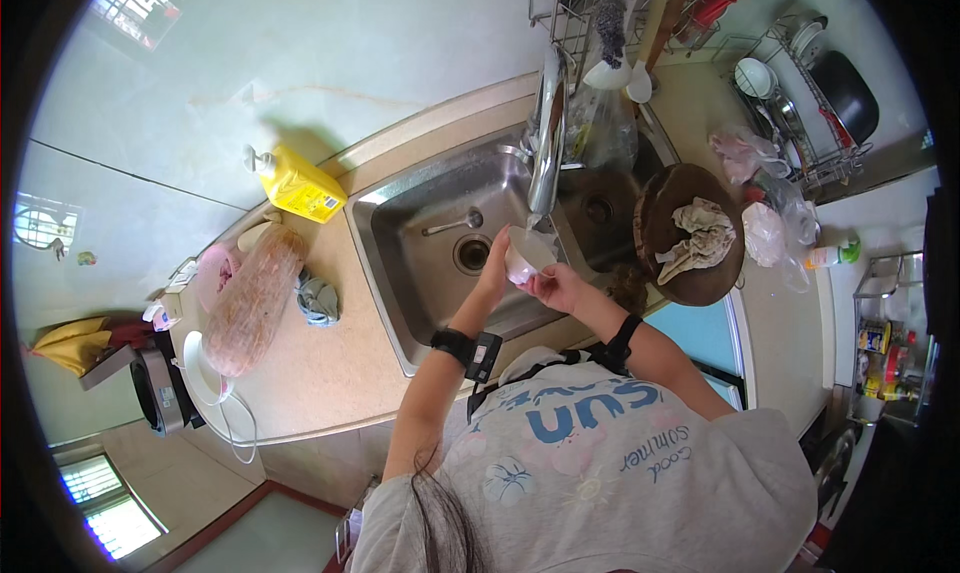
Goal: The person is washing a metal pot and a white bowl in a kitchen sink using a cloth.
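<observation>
Both my hands hold a small white bowl (531, 255) over the stainless steel sink (409, 288), tilted under the spout of the chrome faucet (549, 134). Water appears to run from the spout into it. My left hand (495, 269) grips the bowl's left side, with the palm along its wall. The fingers of my right hand (556, 286) are at its lower right rim. A metal spoon (454, 223) lies on the basin floor above the round drain (473, 255). The second basin (592, 224) is partly hidden by a round wooden chopping board.
The chopping board (649, 250) carries a crumpled cloth (701, 235). Left of the sink are a yellow pump bottle (300, 186), a large plastic-wrapped bundle (253, 303) and a grey-blue rag (318, 299). Wire dish racks (806, 70) and plastic bags (772, 224) stand to the right.
</observation>
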Action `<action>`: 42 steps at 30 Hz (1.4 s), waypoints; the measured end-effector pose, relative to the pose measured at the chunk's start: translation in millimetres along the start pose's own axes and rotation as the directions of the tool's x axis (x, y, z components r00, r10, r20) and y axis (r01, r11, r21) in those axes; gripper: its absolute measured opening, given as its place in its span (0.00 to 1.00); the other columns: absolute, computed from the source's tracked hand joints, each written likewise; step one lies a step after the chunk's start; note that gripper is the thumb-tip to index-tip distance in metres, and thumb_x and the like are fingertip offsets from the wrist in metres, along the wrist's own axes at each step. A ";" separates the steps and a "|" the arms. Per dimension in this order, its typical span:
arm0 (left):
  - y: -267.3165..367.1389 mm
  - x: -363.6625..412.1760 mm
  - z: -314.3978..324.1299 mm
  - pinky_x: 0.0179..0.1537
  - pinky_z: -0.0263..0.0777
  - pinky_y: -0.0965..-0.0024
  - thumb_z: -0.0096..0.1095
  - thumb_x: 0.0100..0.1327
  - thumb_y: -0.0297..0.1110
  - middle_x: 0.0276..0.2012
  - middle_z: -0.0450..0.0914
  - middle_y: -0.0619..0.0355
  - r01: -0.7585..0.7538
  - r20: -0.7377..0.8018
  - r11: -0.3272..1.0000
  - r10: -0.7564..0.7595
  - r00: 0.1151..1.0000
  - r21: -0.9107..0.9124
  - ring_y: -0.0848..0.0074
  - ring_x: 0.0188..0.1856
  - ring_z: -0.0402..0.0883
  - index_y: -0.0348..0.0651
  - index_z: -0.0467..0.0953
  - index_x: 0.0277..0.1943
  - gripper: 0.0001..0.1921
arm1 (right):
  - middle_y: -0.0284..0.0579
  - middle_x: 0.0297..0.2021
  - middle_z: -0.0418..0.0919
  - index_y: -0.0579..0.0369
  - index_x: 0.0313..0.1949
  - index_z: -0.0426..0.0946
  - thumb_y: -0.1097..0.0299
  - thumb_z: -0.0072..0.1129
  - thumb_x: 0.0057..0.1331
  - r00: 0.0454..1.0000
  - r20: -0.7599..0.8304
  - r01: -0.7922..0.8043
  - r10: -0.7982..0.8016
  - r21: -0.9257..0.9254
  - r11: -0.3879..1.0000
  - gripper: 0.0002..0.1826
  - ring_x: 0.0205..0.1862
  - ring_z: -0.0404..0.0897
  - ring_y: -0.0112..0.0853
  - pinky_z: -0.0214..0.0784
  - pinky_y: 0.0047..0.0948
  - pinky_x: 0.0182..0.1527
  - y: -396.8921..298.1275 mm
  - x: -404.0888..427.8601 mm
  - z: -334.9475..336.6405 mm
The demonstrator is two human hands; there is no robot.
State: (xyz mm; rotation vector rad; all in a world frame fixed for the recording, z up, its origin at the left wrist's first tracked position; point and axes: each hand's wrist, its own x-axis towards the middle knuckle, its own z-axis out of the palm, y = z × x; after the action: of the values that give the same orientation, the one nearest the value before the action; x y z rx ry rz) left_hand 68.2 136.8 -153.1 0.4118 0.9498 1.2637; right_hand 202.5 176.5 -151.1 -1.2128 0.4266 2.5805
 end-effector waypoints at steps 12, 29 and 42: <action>-4.7 11.6 11.7 0.41 0.61 0.71 0.28 0.56 0.55 0.41 0.68 0.58 0.309 -0.092 0.945 -0.300 0.949 0.110 0.74 0.41 0.69 0.46 0.60 0.49 0.26 | 0.60 0.35 0.60 0.72 0.44 0.50 0.78 0.33 0.50 0.990 0.038 0.132 -0.135 0.066 0.989 0.20 0.28 0.69 0.33 0.70 0.18 0.26 -6.9 -5.6 -11.8; -18.0 -6.8 -38.8 0.41 0.64 0.63 0.38 0.42 0.16 0.42 0.64 0.44 -0.132 -0.109 0.588 0.356 0.928 0.798 0.56 0.43 0.67 0.45 0.57 0.50 0.28 | 0.45 0.35 0.65 0.57 0.45 0.57 0.77 0.42 0.46 0.764 -0.054 0.336 -0.644 -0.818 0.467 0.22 0.38 0.67 0.35 0.64 0.37 0.37 7.7 22.1 2.6; -20.1 -30.7 13.3 0.43 0.58 0.62 0.50 0.39 0.18 0.41 0.56 0.42 -0.054 -0.076 0.217 0.550 0.832 0.975 0.51 0.42 0.60 0.47 0.56 0.50 0.30 | 0.42 0.35 0.68 0.57 0.36 0.64 0.62 0.42 0.57 0.895 0.141 0.443 -0.424 -0.170 0.880 0.12 0.37 0.68 0.32 0.62 0.31 0.40 15.6 42.8 17.6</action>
State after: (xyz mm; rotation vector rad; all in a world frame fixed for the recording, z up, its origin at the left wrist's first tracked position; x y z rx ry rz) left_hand 90.9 105.4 -148.7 1.4256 2.1176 0.9723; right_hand 158.2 173.1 -171.3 -1.0811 -0.1221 2.3110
